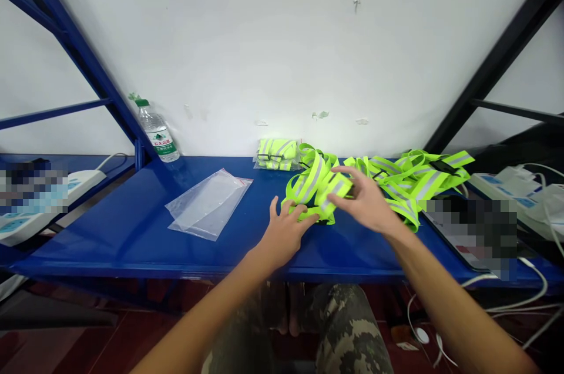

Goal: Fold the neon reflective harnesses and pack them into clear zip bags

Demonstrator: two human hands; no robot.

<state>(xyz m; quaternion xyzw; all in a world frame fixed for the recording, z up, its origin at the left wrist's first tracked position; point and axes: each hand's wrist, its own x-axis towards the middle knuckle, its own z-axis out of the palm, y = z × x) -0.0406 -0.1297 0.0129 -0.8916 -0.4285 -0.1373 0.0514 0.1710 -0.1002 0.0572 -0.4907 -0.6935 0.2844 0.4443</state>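
Yellow-green reflective straps with silver stripes lie on the blue table. My right hand (368, 201) grips a folded section of strap (337, 189) between thumb and fingers, raised a little over the tabletop. Beside it, my left hand (284, 230) has its fingers spread, with the fingertips at the near left edge of the looped strap (308, 183). A larger tangled heap of straps (423, 180) spreads to the right. Against the wall sits a clear bag packed with folded straps (277, 154). Flat clear plastic bags (211, 204) lie left of my left hand.
A water bottle (161, 136) stands at the back left of the blue table (132, 245). A partly blurred flat device (473, 233) lies at the right, near white cables and a power strip (497, 186). Another power strip (83, 180) is at far left. Metal frames flank the table.
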